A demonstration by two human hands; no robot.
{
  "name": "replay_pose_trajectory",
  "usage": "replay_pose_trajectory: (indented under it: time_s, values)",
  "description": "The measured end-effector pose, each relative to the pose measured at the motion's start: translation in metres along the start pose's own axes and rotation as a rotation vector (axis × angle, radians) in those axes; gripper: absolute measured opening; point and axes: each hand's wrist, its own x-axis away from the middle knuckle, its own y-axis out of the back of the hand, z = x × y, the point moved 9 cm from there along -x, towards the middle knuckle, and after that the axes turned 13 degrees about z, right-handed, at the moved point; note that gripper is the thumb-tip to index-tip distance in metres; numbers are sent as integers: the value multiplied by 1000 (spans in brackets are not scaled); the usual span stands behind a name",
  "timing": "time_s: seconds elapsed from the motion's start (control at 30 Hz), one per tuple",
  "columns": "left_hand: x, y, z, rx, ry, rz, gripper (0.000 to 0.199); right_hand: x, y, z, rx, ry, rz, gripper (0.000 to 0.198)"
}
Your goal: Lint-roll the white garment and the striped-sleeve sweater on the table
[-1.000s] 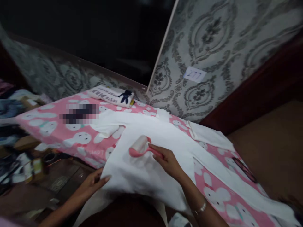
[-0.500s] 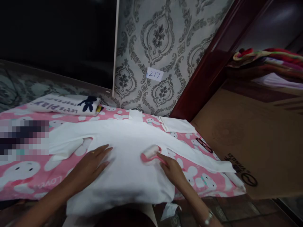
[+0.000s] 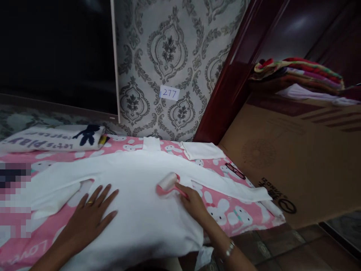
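A white long-sleeved top [image 3: 132,207] lies spread out with both sleeves stretched to the sides, its high collar towards the wall. Fingers spread, my left hand [image 3: 91,214] rests flat on the left side of the top, a ring on one finger. My right hand [image 3: 191,199] is wrapped round the pink handle of a lint roller [image 3: 168,183]. The roller's white cylinder sits against the chest of the top, right of the middle. Part of the handle is hidden in my fingers.
Under the top is a pink rabbit-print cover [image 3: 222,207]. Folded white cloth [image 3: 203,150], dark-rimmed glasses [image 3: 235,171] and a folded printed garment [image 3: 56,139] lie on it. A cardboard box [image 3: 282,150] with stacked fabrics [image 3: 304,73] stands right; a dark screen [image 3: 56,52] is at back left.
My left hand has shifted left and its fingers have spread flat on the top. My right hand still holds the lint roller on the chest. The view has turned slightly right.
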Motion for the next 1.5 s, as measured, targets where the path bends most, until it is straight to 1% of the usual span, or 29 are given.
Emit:
replay_pose_trajectory:
  time_s: [0.07, 0.13, 0.2, 0.27, 0.37, 0.43, 0.5, 0.63, 0.7, 0.73, 0.77, 0.83, 0.93, 1.0, 1.07, 1.13, 1.17, 1.23, 1.3, 1.37, 1.5]
  values:
    - [0, -3, 1, -4, -9, -32, 63, 31, 8, -17, -54, 6, -20, 54]
    - [1, -5, 2, -13, -18, -58, 61, 53, 17, -29, -102, -5, -16, 51]
    - [2, -7, 3, -19, -28, -74, 60, 61, 28, -34, -132, -17, 8, 50]
    - [2, -8, 3, -17, -38, -85, 60, 53, 42, -33, -108, -33, -2, 51]
    - [4, -8, 3, -24, -43, -104, 61, 16, 58, -31, 44, -123, -49, 52]
    - [4, -8, 3, -35, -34, -96, 61, -22, 58, -32, 157, -213, -35, 52]
    - [4, -8, 3, -42, -28, -54, 62, -64, 52, -30, 225, -263, 5, 53]
    - [3, -4, 3, -34, 3, 11, 62, -144, 41, -11, 243, -246, 10, 51]
    - [4, -1, 4, -27, 13, 10, 60, -170, 35, -1, 233, -237, -6, 50]
    - [4, 0, 3, -26, 10, 8, 60, -177, 32, 3, 228, -235, -14, 50]
    - [5, 1, 3, -26, 4, 5, 60, -180, 29, 5, 224, -232, -21, 51]
    - [6, 2, 1, -28, -11, -10, 60, -175, 25, 4, 220, -226, -26, 52]
    - [7, 2, -1, -31, -28, -38, 60, -146, 27, -11, 226, -217, -9, 53]
    - [8, 2, -2, -36, -31, -47, 60, -124, 35, -22, 233, -208, 7, 53]
    - [8, 1, -3, -44, -30, -52, 59, -105, 44, -26, 235, -187, 9, 52]
    - [9, 2, -4, -43, -27, -59, 59, -95, 45, -19, 220, -129, 7, 51]
    - [9, 2, -4, -38, -24, -61, 59, -95, 40, -11, 210, -97, 15, 51]
    - [10, 3, -5, -23, -19, -58, 59, -104, 23, 8, 216, -62, 52, 51]
    - [11, 4, -6, -6, -16, -48, 59, -124, 2, 27, 262, -97, 88, 51]
    - [11, 5, -7, 9, -16, -38, 58, -151, -15, 46, 302, -138, 98, 51]
    - [13, 6, -6, 17, -10, -36, 56, -204, -34, 83, 284, -135, 72, 51]
